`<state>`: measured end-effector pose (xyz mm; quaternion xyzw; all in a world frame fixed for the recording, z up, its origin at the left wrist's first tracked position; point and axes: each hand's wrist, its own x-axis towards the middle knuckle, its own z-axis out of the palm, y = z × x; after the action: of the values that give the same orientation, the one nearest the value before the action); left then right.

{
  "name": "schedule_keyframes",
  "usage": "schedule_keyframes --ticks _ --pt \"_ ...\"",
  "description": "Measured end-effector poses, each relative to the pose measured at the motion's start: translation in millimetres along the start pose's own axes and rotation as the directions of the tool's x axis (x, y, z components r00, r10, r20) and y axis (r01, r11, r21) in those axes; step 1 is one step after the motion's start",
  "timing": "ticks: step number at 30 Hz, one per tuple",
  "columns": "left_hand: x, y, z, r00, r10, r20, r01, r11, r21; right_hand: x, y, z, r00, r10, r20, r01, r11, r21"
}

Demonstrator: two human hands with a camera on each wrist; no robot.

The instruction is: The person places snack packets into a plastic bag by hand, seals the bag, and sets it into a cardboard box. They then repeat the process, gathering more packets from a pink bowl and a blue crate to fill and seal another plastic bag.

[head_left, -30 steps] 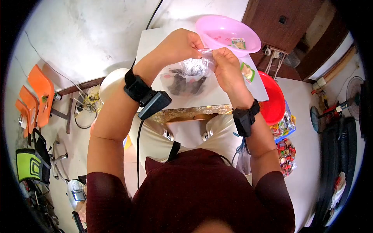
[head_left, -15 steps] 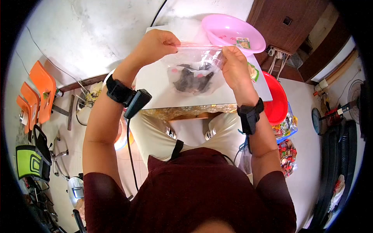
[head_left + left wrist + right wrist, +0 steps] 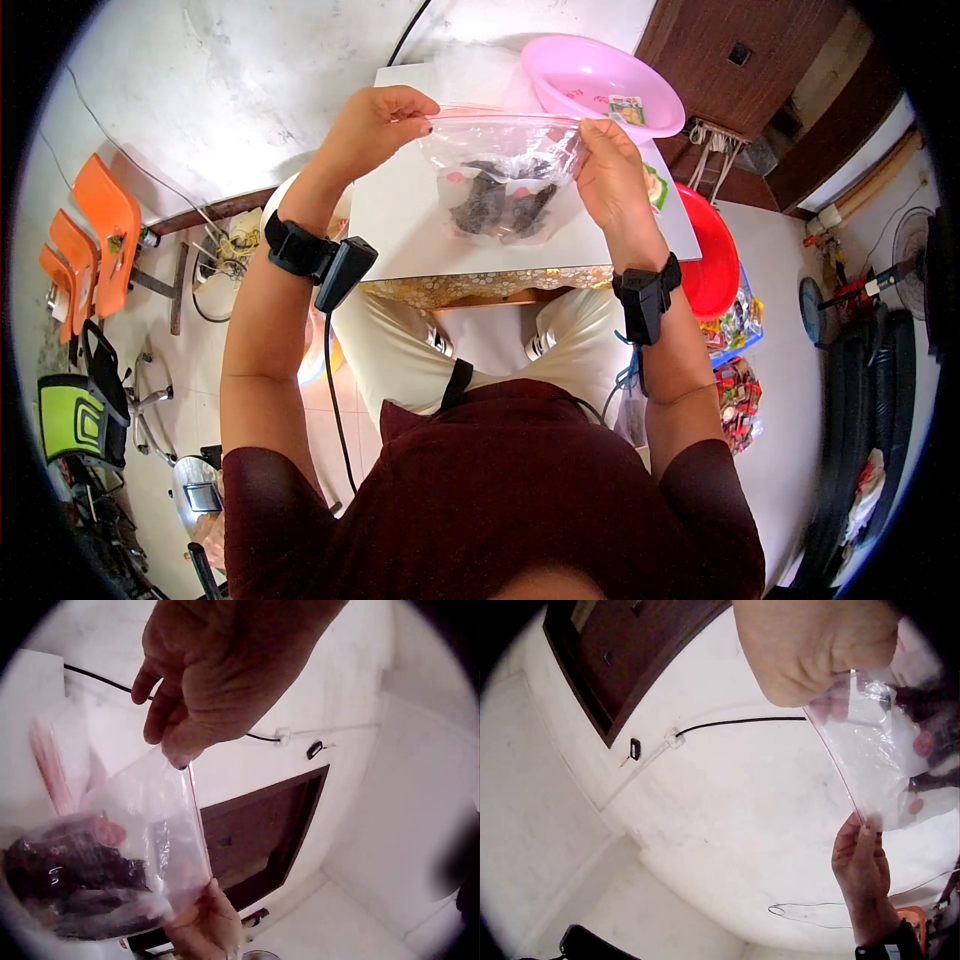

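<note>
Stretched between the two hands is a clear zip-seal bag (image 3: 500,150) with a red line along its top edge. Dark pieces (image 3: 505,200) fill its lower part, low over the white table. My left hand (image 3: 372,132) pinches the top left corner between thumb and fingers. At the top right corner my right hand (image 3: 612,172) does the same. In the left wrist view the bag (image 3: 161,832) hangs below the thumb tip, its red-edged top running to the right hand (image 3: 206,930). The right wrist view shows the left hand (image 3: 861,859) at the far corner.
The white table (image 3: 385,235) bears a pink basin (image 3: 570,62) with a small packet inside, at back right. More clear bags (image 3: 480,75) lie behind the held one. A red basin (image 3: 712,255) and a blue crate of packets (image 3: 740,320) stand right of the table.
The hands were close together at the bag's top; the left has moved left, drawing the top edge out straight. The dark contents now show more plainly.
</note>
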<state>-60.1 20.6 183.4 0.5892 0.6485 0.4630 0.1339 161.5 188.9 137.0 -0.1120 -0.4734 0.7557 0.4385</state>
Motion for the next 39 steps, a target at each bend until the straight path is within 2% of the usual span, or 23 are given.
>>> schedule_keyframes --ticks 2,5,8,11,14,17,20,23,26,32,33,36,39 --pt "-1.7 5.6 -0.8 0.998 -0.058 0.031 0.06 0.997 -0.056 -2.3 -3.5 2.1 1.0 0.012 0.008 -0.012 1.0 -0.001" --pt "3.0 -2.8 -3.6 0.998 -0.048 0.039 0.046 0.998 0.033 -6.7 -7.6 10.8 0.998 0.049 -0.027 -0.048 0.998 0.036" --pt "6.6 17.5 -5.4 0.997 0.055 0.055 -0.066 0.972 0.225 -3.5 -1.7 0.2 0.999 0.036 0.02 -0.038 0.997 0.069" --pt "25.3 32.3 18.0 0.943 0.332 0.037 -0.332 0.918 0.22 -7.1 -3.7 5.9 1.0 0.023 -0.007 -0.023 0.997 0.068" --pt "46.2 54.2 53.0 0.938 0.305 0.163 -0.331 0.927 0.173 -14.1 -9.4 14.4 1.0 0.016 0.026 -0.017 0.999 0.047" --pt "61.7 69.3 79.1 0.948 0.211 0.237 -0.283 0.902 0.327 -13.7 -4.0 5.7 0.999 0.037 0.027 -0.038 0.998 0.042" --pt "68.8 74.0 86.4 0.956 0.132 0.262 -0.2 0.946 0.255 -14.9 -4.2 1.2 0.999 0.037 0.024 -0.038 0.998 0.05" --pt "71.0 72.2 84.7 0.936 0.102 0.337 -0.212 0.928 0.306 -16.2 -5.2 3.4 1.0 0.02 0.004 -0.021 0.998 0.055" --pt "66.9 62.5 68.2 0.935 0.165 0.315 -0.254 0.93 0.266 -13.6 -3.9 -3.6 0.998 0.008 0.06 -0.012 0.998 0.063" --pt "39.9 45.7 29.7 0.976 0.055 0.211 -0.101 0.972 0.212 -15.7 -1.8 1.0 1.0 0.008 -0.001 -0.007 0.997 0.083" --pt "37.1 47.6 23.3 0.971 0.012 0.24 -0.081 0.957 0.279 -15.3 -1.6 1.1 1.0 0.003 0.011 -0.004 0.996 0.093" --pt "24.8 32.1 12.8 0.98 0.047 0.194 -0.117 0.924 0.363 -14.9 -2.1 1.9 1.0 -0.004 0.031 0.0 0.994 0.105" --pt "13.4 25.2 3.3 0.984 -0.03 0.177 -0.006 0.98 0.201 -14.5 -2.9 1.8 1.0 -0.003 0.026 0.001 0.995 0.099"
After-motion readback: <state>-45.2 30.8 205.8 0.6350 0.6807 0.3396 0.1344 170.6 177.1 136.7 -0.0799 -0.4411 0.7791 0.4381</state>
